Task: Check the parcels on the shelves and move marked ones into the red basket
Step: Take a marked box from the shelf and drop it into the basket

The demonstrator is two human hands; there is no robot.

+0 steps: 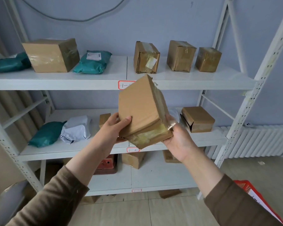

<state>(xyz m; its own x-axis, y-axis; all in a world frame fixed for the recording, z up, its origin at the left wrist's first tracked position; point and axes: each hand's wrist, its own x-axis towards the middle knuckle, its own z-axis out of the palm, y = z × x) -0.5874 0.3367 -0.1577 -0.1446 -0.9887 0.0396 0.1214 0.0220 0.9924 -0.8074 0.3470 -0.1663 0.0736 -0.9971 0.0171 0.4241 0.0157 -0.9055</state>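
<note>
I hold a taped brown cardboard parcel [141,110] tilted in the air in front of the white shelves [59,81]. My left hand [112,128] grips its lower left edge, thumb across the plain front face. My right hand [178,139] holds the taped lower right corner from beneath. No mark shows on the faces turned toward me. The red basket [258,199] sits at the bottom right on the floor, partly behind my right sleeve.
The top shelf carries several cardboard boxes [51,55] and teal mailer bags [92,61]. On the middle shelf lie a teal bag [46,133], a white bag [75,129] and a box [198,119]. More boxes rest lower down. A white radiator [258,141] stands at the right.
</note>
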